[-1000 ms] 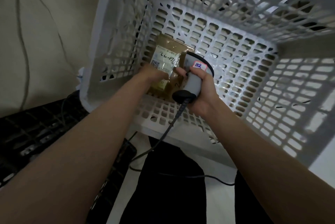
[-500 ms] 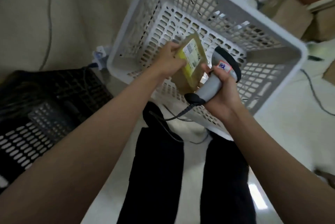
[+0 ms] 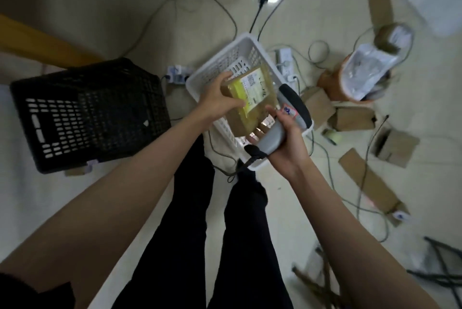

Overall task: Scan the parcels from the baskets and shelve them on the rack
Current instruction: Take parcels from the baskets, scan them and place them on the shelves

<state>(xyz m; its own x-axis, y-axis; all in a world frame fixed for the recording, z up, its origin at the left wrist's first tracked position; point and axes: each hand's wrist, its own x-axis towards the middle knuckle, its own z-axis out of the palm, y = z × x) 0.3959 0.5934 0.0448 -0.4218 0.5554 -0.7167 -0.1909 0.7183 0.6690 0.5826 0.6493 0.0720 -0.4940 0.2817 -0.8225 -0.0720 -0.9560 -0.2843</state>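
Observation:
My left hand (image 3: 220,98) grips a brown cardboard parcel (image 3: 246,106) by its left edge, holding it above the white basket (image 3: 226,58) on the floor. The parcel's label with a yellow patch faces up. Just right of the parcel, my right hand (image 3: 287,138) holds a grey corded barcode scanner (image 3: 287,113) by its handle, its dark head beside the parcel's right side. The rack is not in view.
A black basket (image 3: 95,113) lies on the floor to the left. Cardboard boxes (image 3: 352,118) and flat cardboard pieces (image 3: 370,181) lie to the right, with cables (image 3: 332,166) and power strips (image 3: 285,61) across the floor. An orange bin (image 3: 335,83) with a plastic bag stands at the right.
The view has risen well above the white basket. My left hand has lifted the parcel out of the basket, and my right hand with the scanner has come up beside it.

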